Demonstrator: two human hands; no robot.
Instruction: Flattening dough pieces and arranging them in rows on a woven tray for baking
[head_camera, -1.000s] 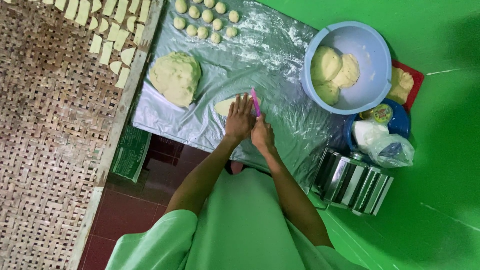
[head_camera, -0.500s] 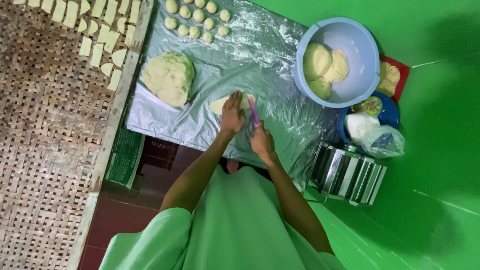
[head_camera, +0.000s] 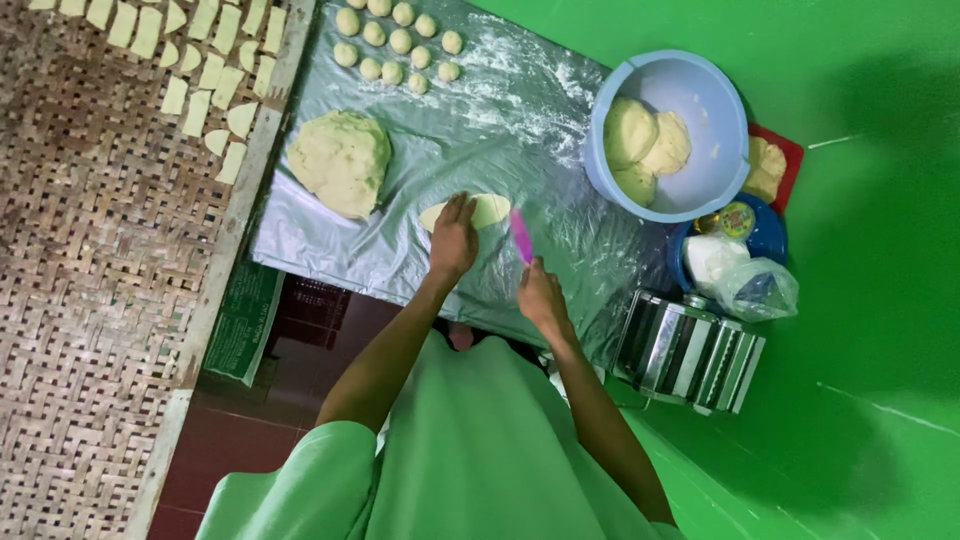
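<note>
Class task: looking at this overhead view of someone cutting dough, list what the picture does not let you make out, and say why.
- Flat dough piece: partly covered by the left hand.
- Pink cutter: lower end hidden in the right hand; edge too small.
- Dough balls: top row cut by the frame.
- White bag: contents unclear.

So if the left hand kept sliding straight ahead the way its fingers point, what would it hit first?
The left hand already rests on the flat dough piece. Beyond that lies bare floured plastic sheet, then probably the small dough balls, though the line is approximate.
</note>
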